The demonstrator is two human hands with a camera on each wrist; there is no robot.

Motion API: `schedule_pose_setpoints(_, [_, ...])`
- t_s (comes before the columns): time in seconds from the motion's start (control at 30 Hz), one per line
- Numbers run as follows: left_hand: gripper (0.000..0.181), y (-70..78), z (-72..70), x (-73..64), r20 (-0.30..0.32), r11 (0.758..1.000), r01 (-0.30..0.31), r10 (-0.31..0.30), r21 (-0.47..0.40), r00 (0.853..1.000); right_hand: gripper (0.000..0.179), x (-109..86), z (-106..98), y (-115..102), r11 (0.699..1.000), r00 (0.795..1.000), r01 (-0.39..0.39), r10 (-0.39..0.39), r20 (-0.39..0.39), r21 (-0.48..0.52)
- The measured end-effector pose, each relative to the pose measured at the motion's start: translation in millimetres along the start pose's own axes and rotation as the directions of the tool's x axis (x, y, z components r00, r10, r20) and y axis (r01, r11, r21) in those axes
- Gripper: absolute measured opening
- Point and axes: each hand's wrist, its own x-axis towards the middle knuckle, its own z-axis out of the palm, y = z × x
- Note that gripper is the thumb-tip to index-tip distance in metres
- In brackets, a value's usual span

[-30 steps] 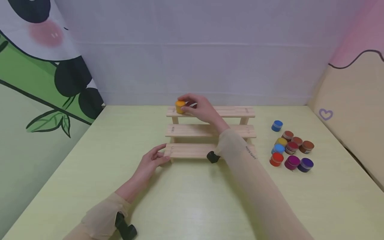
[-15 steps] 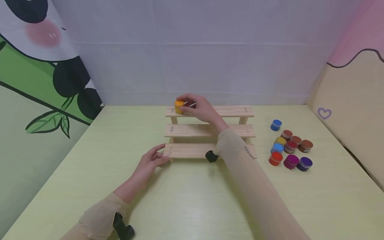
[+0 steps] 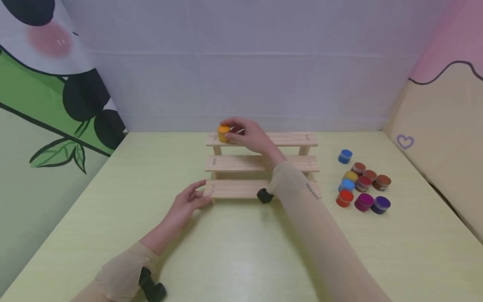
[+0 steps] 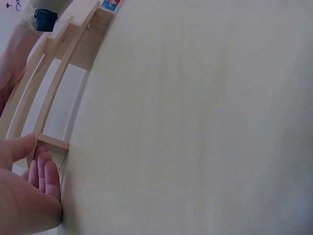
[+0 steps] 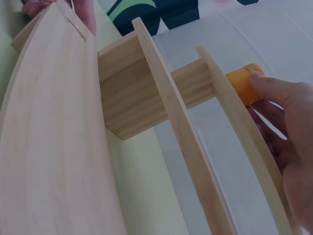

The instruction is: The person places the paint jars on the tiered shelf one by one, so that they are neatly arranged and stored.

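Observation:
A three-tier wooden stepped shelf (image 3: 241, 189) stands at the middle of the table. On the left end of its top tier is a small orange-yellow paint jar (image 3: 223, 134). My right hand (image 3: 249, 133) pinches that jar between thumb and fingers; in the right wrist view the jar (image 5: 244, 84) sits against the top board. Down at the lowest board's left end, my left hand (image 3: 185, 206) grips the shelf. Its thumb lies on the board and its fingers curl underneath, as the left hand (image 4: 34, 191) shows in the left wrist view.
Several paint jars stand in a cluster right of the shelf, among them an orange-red jar (image 3: 345, 198), a magenta jar (image 3: 364, 202) and a dark purple jar (image 3: 380, 205). A blue jar (image 3: 345, 156) stands slightly apart behind them. A pale cloth backdrop (image 3: 245, 84) closes off the back.
The whole scene has shifted slightly left in the head view. Both hands keep their holds, and the jar stays at the top tier's left end.

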Motion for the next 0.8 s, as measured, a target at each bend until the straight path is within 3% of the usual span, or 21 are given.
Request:
schedule_pose_setpoints(0.3, [0.060, -1.3, 0.8, 0.6, -0.004, 1.000, -0.001, 0.001, 0.000, 1.000, 0.037, -0.3, -0.2, -0.4, 1.000, 1.000, 0.010, -0.010, -0.001, 0.001])
schedule_pose_setpoints(0.6, [0.059, -3.0, -0.2, -2.7, -0.006, 1.000, 0.015, -0.016, -0.028, 1.000, 0.039, 1.0, -1.3, -4.8, 1.000, 0.999, -0.028, 0.028, 0.034, 0.000])
schedule_pose_setpoints(0.8, [0.058, -0.7, -3.8, -4.5, -0.011, 0.999, 0.007, -0.007, -0.033, 1.000, 0.047, 3.9, -7.3, -11.7, 0.999, 1.000, -0.021, 0.022, 0.019, -0.032])
